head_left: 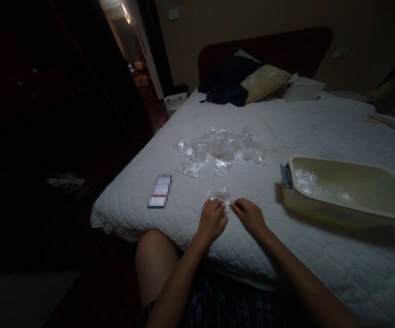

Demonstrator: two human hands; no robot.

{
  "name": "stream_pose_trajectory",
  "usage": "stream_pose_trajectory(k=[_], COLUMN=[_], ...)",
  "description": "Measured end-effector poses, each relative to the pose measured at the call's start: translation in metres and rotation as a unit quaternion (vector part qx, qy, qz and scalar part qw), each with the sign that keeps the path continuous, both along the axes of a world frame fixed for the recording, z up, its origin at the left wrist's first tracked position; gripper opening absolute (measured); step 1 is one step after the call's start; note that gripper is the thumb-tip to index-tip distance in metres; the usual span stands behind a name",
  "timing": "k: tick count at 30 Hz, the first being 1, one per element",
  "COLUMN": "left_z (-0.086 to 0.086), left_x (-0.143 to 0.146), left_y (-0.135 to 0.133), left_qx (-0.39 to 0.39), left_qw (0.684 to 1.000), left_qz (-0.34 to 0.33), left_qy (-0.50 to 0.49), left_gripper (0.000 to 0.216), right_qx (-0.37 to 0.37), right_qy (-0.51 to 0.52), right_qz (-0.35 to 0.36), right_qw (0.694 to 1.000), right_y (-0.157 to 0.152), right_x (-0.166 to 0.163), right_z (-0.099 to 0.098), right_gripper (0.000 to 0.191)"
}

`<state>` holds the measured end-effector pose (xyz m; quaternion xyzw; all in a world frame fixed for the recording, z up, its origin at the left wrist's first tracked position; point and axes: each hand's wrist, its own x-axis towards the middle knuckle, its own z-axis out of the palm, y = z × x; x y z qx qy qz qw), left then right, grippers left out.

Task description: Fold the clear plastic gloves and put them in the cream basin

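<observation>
Plastic wrapper (220,197), small, clear and crinkled, lies on the near part of the bed, just ahead of both hands. The left hand (212,219) is curled with its fingertips pinched on the wrapper's near edge. The right hand (251,217) pinches the same edge from the other side, so the hands nearly meet. The dim light makes the wrapper's exact outline hard to make out.

Farther up the bed is a loose heap of plastic pieces (219,150), glossy and crumpled. To the right sits a beige tub (320,212), smooth, oblong and shallow, with another scrap of clear film (306,182) inside; its far end is cut off by the frame. A small flat packet (160,191) to the left is blurred out.

All of this rests on a white quilted bedspread (286,255). A tan pillow (264,82) and dark clothing (226,84) lie against the dark headboard (286,45). The room's left side is almost black, apart from a lit doorway (129,27).
</observation>
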<state>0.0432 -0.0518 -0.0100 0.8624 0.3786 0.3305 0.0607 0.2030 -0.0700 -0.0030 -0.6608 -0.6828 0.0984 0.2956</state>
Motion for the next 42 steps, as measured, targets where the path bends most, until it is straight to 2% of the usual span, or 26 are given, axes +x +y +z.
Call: stream_pose_trajectory(k=[5, 9, 12, 17, 20, 23, 26, 29, 32, 36, 39, 42], left_z=[-0.004, -0.004, -0.001, 0.003, -0.001, -0.007, -0.010, -0.006, 0.003, 0.013, 0.016, 0.015], left_x=[0.000, -0.002, -0.004, -0.005, -0.006, -0.007, -0.007, -0.008, -0.009, -0.007, -0.004, 0.001], left_y=[0.004, 0.001, -0.001, -0.004, -0.004, -0.005, -0.009, -0.015, -0.019, -0.023, -0.025, -0.027], left_qx=[-0.014, -0.002, 0.003, 0.008, 0.030, 0.049, 0.046, 0.030, -0.021, -0.177, -0.315, -0.420], left_qw=[1.000, 0.999, 0.998, 0.996, 0.991, 0.977, 0.957, 0.948, 0.945, 0.925, 0.877, 0.817], left_qz=[0.002, 0.004, -0.004, -0.023, -0.014, 0.055, 0.117, 0.121, 0.102, 0.025, -0.019, -0.028], left_qy=[-0.014, -0.040, -0.058, -0.091, -0.130, -0.198, -0.260, -0.291, -0.311, -0.334, -0.363, -0.394], left_gripper=[0.021, 0.020, 0.019, 0.025, 0.040, 0.042, 0.032, 0.021, 0.018, 0.022, 0.025, 0.030], right_qx=[0.031, 0.119, 0.166, 0.178, 0.167, 0.106, 0.029, 0.003, -0.019, -0.058, -0.079, -0.089], right_qy=[0.010, 0.029, 0.008, 0.016, 0.081, 0.196, 0.327, 0.394, 0.412, 0.423, 0.436, 0.433], right_qz=[0.020, 0.038, 0.090, 0.164, 0.137, 0.049, -0.013, -0.013, -0.005, 0.010, 0.023, 0.034], right_qw=[0.999, 0.992, 0.982, 0.970, 0.973, 0.974, 0.945, 0.919, 0.911, 0.904, 0.896, 0.896], right_y=[-0.004, -0.008, -0.010, -0.012, -0.012, -0.015, -0.016, -0.016, -0.017, -0.022, -0.026, -0.028], right_x=[0.001, 0.002, 0.003, 0.008, 0.008, 0.003, -0.002, 0.000, 0.006, 0.009, 0.008, 0.008], right_z=[-0.003, -0.004, -0.005, -0.011, -0.014, -0.006, 0.009, 0.022, 0.028, 0.034, 0.037, 0.035], right_gripper=[0.024, 0.028, 0.036, 0.023, 0.019, 0.018, 0.025, 0.028, 0.028, 0.030, 0.030, 0.030])
